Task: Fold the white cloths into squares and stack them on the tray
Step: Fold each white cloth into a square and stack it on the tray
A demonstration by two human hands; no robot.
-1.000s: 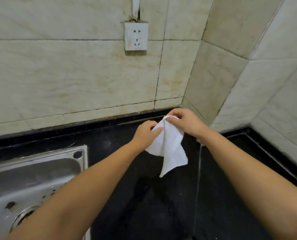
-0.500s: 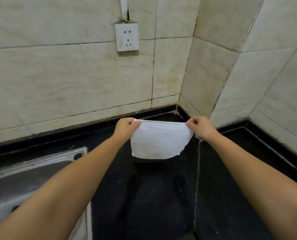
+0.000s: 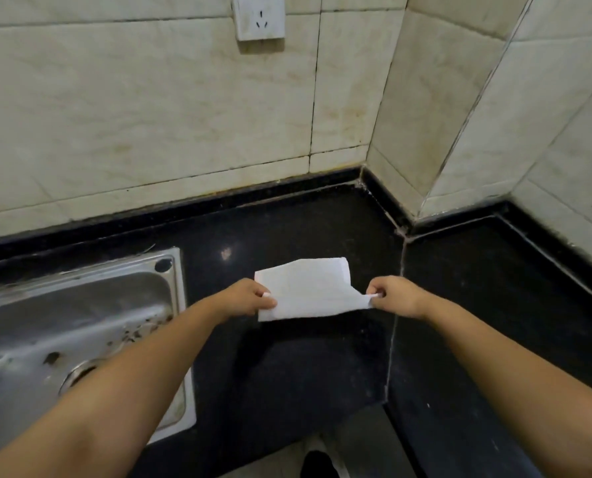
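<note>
Half a second back the white cloth (image 3: pixel 308 291) hung upright, stretched between both hands in front of the wall corner; now it lies nearly flat on the black counter (image 3: pixel 287 367), and the hands have come down and toward the body with it. One second back it dangled bunched from two hands close together.

From the picture's middle the cloth sits at about 6 o'clock, just right of the steel sink (image 3: pixel 80 322). Its long axis runs from 9 to 3 o'clock, roughly parallel to the back wall, with the far edge toward 12. The left hand (image 3: pixel 249 300) is closed in a pinch on the near left corner; the right hand (image 3: pixel 391 294) pinches the near right corner, which is lifted and curled off the counter.

As a judgement, the task is early: this cloth looks to be a wide rectangle, perhaps folded once, and not yet a square. No tray and no finished stack show anywhere in view, nor other cloths, so how many remain cannot be told
</note>
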